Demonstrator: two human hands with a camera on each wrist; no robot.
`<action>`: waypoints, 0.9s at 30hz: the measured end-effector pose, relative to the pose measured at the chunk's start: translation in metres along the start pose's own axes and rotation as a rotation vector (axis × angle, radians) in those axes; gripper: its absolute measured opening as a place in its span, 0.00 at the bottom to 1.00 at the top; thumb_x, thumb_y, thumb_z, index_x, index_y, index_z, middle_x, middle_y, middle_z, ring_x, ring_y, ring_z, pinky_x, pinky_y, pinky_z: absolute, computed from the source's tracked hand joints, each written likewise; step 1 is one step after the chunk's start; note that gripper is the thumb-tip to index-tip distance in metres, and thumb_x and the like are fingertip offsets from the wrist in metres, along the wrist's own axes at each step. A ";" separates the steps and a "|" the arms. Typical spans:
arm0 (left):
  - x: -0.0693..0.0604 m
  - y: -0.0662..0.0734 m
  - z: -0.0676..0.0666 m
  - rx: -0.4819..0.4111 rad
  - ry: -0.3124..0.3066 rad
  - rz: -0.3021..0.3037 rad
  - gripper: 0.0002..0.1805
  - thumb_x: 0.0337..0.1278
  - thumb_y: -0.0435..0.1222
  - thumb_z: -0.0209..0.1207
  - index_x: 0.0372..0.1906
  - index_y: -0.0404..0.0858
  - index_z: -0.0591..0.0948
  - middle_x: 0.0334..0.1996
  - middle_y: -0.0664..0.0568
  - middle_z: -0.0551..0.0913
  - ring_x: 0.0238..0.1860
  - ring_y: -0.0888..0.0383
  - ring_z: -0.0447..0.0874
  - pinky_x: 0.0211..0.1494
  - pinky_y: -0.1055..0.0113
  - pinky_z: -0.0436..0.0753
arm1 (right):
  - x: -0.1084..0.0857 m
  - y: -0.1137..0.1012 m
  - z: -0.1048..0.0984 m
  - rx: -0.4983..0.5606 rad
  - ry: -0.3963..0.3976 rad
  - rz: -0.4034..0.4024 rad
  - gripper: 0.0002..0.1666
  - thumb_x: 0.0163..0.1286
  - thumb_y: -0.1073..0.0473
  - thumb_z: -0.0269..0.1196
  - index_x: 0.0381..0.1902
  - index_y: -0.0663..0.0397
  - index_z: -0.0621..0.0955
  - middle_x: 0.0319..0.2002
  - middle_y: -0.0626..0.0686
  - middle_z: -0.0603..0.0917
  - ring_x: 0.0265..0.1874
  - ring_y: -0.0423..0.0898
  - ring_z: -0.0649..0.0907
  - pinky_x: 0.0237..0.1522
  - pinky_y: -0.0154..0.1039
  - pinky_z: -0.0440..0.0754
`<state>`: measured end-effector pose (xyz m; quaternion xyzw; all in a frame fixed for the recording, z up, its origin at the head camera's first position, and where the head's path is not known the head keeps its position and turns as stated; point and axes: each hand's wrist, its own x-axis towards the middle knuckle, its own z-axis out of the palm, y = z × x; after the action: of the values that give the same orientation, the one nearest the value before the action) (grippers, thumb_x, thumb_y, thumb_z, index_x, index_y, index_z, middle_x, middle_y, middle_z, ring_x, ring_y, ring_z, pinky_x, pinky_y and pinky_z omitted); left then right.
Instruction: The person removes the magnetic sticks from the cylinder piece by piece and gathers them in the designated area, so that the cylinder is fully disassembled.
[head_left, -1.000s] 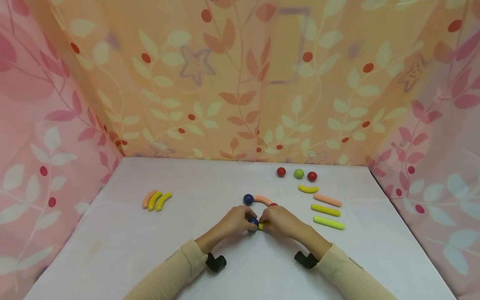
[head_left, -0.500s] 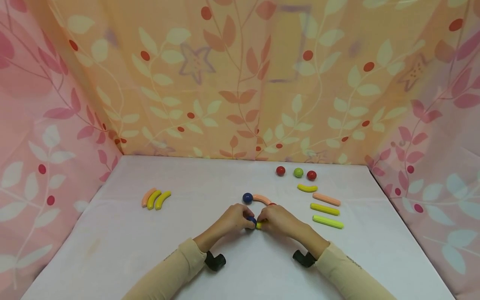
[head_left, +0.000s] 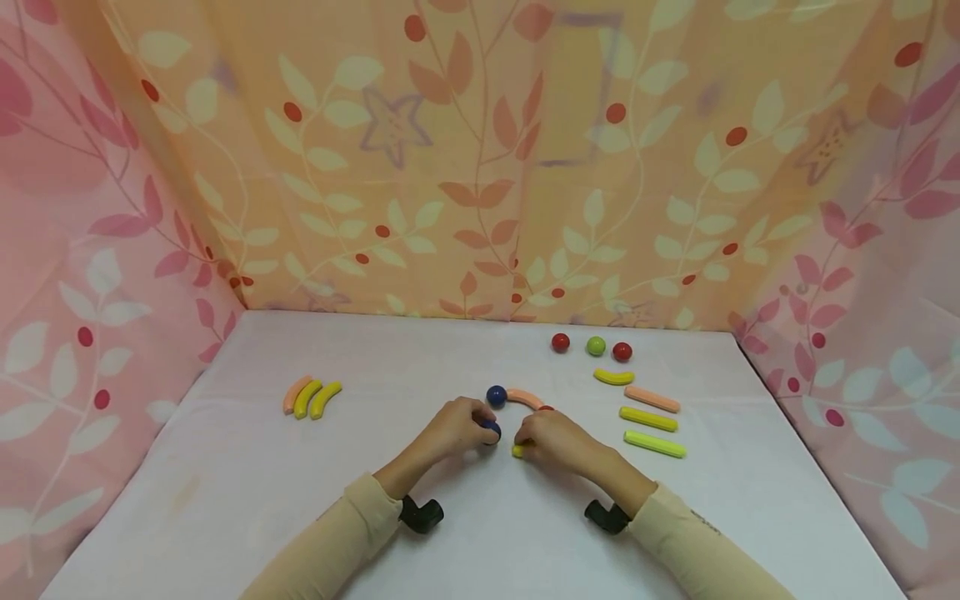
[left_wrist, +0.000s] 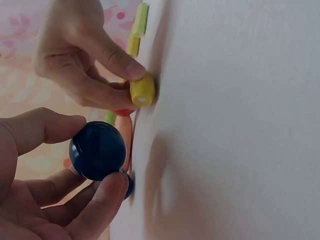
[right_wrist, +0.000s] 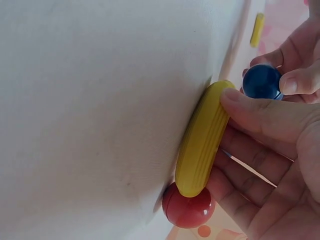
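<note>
My left hand [head_left: 453,429] pinches a dark blue ball [left_wrist: 97,150] between thumb and fingers, held above the tabletop in the left wrist view. A yellow curved stick [right_wrist: 202,142] is in the grip of my right hand [head_left: 558,442]. One end of that stick meets a red ball [right_wrist: 187,206]; its other end, with a silvery spot, faces the left hand. Behind the hands a second blue ball [head_left: 497,396] joins a peach curved stick [head_left: 524,399], which runs to the red ball, mostly hidden by the right hand in the head view.
Three curved sticks [head_left: 317,398] lie at the left. Toward the back right are two red balls and a green ball [head_left: 596,346]. In front of them lie a short yellow curved stick [head_left: 613,377] and three straight sticks [head_left: 648,418]. Patterned cloth surrounds the white table.
The left hand has pulled the blue ball leftward, away from the yellow stick's end, opening a gap. The right hand has stayed nearly in place with the stick.
</note>
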<state>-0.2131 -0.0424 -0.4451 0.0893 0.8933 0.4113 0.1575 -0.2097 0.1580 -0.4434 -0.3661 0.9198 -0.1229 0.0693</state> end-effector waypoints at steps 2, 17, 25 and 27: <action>0.000 -0.002 -0.003 -0.001 0.002 0.003 0.15 0.47 0.38 0.71 0.42 0.39 0.85 0.35 0.53 0.83 0.36 0.58 0.78 0.41 0.65 0.78 | 0.001 0.000 0.001 -0.007 -0.008 0.005 0.07 0.61 0.62 0.69 0.38 0.53 0.89 0.33 0.47 0.87 0.36 0.41 0.85 0.45 0.39 0.84; 0.005 -0.010 -0.025 -0.013 0.060 0.020 0.16 0.50 0.39 0.69 0.45 0.40 0.85 0.38 0.52 0.85 0.39 0.58 0.79 0.46 0.62 0.79 | -0.003 -0.006 -0.006 -0.071 -0.035 0.039 0.08 0.61 0.59 0.69 0.39 0.52 0.89 0.35 0.47 0.87 0.37 0.41 0.83 0.46 0.38 0.84; 0.032 -0.012 -0.042 -0.016 0.114 0.038 0.18 0.53 0.39 0.68 0.49 0.37 0.83 0.42 0.48 0.85 0.43 0.54 0.81 0.52 0.58 0.80 | -0.002 -0.004 -0.005 -0.046 -0.021 0.024 0.07 0.61 0.60 0.70 0.38 0.52 0.89 0.32 0.46 0.86 0.33 0.40 0.82 0.44 0.38 0.83; 0.044 -0.017 -0.043 -0.018 0.141 0.032 0.18 0.54 0.39 0.67 0.49 0.37 0.83 0.43 0.47 0.85 0.44 0.53 0.81 0.53 0.58 0.80 | -0.002 -0.003 -0.005 -0.035 -0.026 0.037 0.07 0.61 0.59 0.69 0.38 0.52 0.89 0.32 0.46 0.86 0.33 0.39 0.81 0.44 0.38 0.83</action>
<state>-0.2703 -0.0710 -0.4409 0.0729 0.8968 0.4273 0.0883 -0.2069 0.1581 -0.4375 -0.3515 0.9276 -0.1007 0.0769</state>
